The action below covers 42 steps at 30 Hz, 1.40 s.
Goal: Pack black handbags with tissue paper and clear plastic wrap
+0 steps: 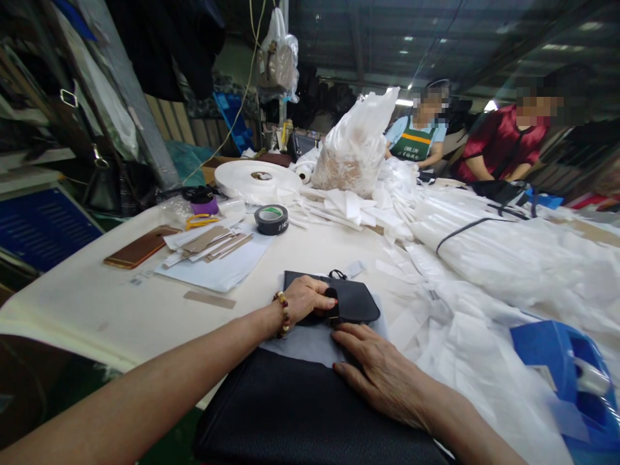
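Observation:
A black leather bag lies at the table's near edge, with a translucent whitish sheet over its far part. Beyond that rests a flat black flap-like piece, with a thin black cord loop at its far edge. My left hand, wearing a beaded bracelet, is closed on a short black strap at the middle of this piece. My right hand lies with fingers apart on the bag and sheet, fingertips close to the flap's near edge.
Left on the table are paper strips, a brown phone-like case and a black tape roll. Behind stand a large white roll and a plastic bag. White wrapping and a blue tape dispenser are right; two people work beyond.

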Tool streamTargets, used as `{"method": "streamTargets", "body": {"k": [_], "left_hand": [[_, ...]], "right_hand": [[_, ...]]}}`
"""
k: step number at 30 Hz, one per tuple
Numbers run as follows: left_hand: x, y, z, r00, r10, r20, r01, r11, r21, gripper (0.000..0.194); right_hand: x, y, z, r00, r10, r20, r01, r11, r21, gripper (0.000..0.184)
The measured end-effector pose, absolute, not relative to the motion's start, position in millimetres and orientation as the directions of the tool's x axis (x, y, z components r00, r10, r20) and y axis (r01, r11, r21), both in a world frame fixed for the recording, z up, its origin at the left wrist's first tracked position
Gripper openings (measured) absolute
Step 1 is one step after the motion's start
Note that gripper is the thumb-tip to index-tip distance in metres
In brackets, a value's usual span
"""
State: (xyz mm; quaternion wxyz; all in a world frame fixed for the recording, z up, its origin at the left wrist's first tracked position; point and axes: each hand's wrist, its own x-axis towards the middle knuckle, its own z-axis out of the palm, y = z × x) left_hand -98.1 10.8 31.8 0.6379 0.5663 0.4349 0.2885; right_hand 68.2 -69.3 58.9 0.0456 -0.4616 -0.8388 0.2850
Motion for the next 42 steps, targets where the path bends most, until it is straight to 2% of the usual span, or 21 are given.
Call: {"method": "streamTargets", "body": {"k": [8, 12, 17, 29, 42], "left_hand": [[-98.7, 14.1, 23.5, 0.463, 0.86, -0.213, 0.144, 0.165, 0.976, 0.024], [-99.1, 13.2, 24.2, 0.465, 0.86, -0.209, 0.157, 0.152, 0.976, 0.023], [-99.5, 12.0, 25.2, 0.469, 0.859, -0.204, 0.166, 0.141, 0.976, 0.023], [-98.9, 12.9, 25.5, 0.471, 0.863, -0.181, 0.174, 0.109, 0.979, 0.025], [-99.1, 12.0, 26.4, 0.475, 0.862, -0.178, 0.242, 0.066, 0.968, 0.026]], "right_hand": [[64.4, -65.6, 53.7, -0.582, 0.795, -0.168, 0.78, 0.489, -0.391, 0.02], [64.8, -66.3, 55.3, -0.592, 0.785, -0.182, 0.773, 0.49, -0.403, 0.021], [64.6, -66.9, 57.4, -0.562, 0.8, -0.211, 0.789, 0.443, -0.426, 0.035], [61.9, -68.9, 54.2, -0.537, 0.814, -0.222, 0.814, 0.43, -0.391, 0.034], [61.8, -68.6, 51.2, -0.547, 0.821, -0.165, 0.828, 0.501, -0.251, 0.038]]}}
